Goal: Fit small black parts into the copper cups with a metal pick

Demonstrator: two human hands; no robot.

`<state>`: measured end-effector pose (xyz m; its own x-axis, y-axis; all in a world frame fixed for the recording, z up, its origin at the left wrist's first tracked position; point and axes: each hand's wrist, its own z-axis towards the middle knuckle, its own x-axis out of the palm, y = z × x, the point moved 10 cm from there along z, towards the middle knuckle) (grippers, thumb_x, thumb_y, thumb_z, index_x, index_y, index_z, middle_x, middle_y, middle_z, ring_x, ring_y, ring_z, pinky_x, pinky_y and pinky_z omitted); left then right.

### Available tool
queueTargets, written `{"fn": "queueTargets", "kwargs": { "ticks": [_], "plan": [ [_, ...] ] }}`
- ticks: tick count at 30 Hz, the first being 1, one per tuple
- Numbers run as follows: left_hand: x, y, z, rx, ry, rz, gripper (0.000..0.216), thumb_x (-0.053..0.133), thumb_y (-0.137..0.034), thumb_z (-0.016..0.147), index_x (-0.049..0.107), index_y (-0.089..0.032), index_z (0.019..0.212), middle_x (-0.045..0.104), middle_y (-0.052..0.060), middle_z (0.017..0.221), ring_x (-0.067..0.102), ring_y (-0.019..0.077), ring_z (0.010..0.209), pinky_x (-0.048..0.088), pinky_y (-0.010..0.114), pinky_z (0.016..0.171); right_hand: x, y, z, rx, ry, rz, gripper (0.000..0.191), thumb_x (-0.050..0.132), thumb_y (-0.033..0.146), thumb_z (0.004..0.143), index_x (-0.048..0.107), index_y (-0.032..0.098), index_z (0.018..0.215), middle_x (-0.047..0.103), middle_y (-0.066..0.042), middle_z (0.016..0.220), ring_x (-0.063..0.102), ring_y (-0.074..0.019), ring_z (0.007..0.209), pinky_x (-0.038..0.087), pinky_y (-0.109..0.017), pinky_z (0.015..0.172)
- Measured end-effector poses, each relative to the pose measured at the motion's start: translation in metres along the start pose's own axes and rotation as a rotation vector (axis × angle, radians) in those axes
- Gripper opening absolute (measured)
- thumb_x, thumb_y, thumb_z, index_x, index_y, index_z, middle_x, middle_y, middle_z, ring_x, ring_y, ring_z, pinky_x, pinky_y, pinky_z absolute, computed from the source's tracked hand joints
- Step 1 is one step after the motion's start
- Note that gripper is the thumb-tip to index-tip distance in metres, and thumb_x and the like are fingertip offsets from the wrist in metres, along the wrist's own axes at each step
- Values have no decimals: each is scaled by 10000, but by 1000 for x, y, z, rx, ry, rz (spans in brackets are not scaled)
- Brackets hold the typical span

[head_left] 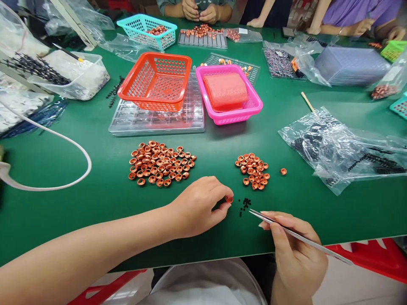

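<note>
My left hand (199,205) rests on the green table (95,203) and pinches one small copper ring (229,199) between thumb and fingertips. My right hand (294,250) grips metal tweezers (286,231), their tips pointing left toward a cluster of tiny black parts (244,204). A large pile of copper rings (159,164) lies left of centre. A smaller pile of rings (253,171) lies just beyond the black parts, with a single ring (283,171) to its right.
An orange basket (156,80) sits on clear plastic trays (152,118), beside a pink basket (229,94). Clear bags of black parts (343,148) lie at right. A white cable (57,135) loops at left. Other people's hands (200,10) work at the far edge.
</note>
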<state>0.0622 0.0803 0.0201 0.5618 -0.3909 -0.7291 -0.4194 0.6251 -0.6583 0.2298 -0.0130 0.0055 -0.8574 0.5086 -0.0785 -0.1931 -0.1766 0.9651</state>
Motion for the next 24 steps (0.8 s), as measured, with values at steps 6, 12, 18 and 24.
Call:
{"fn": "queueTargets", "kwargs": {
  "ticks": [6, 12, 18, 24],
  "plan": [
    [13, -5, -1, -35, 50, -90, 125, 501, -106, 815, 593, -145, 891, 650, 40, 793, 535, 165, 720, 435, 300, 686, -3, -8, 0, 28, 80, -224, 82, 670, 165, 816, 640, 186, 890, 693, -42, 893, 673, -173, 753, 572, -283, 646],
    [19, -5, 3, -10, 76, -151, 124, 511, -102, 811, 596, -149, 888, 648, 36, 804, 528, 163, 735, 434, 308, 717, 15, -3, 0, -87, 247, -226, 165, 653, 99, 804, 631, 222, 912, 700, -25, 893, 671, -197, 838, 574, -339, 726],
    [17, -2, 4, -14, 66, -191, 117, 514, -106, 820, 592, -152, 894, 640, 28, 796, 531, 153, 733, 435, 294, 709, 17, -6, -1, -82, 277, -268, 147, 649, 120, 811, 637, 228, 910, 700, -26, 900, 671, -196, 845, 567, -327, 721],
    [16, -3, 5, 0, 64, -191, 128, 510, -102, 813, 589, -160, 895, 644, 32, 790, 538, 158, 728, 439, 293, 702, 19, -3, -2, -104, 274, -304, 149, 643, 113, 810, 634, 227, 905, 700, -29, 894, 667, -196, 835, 561, -330, 714]
  ]
}}
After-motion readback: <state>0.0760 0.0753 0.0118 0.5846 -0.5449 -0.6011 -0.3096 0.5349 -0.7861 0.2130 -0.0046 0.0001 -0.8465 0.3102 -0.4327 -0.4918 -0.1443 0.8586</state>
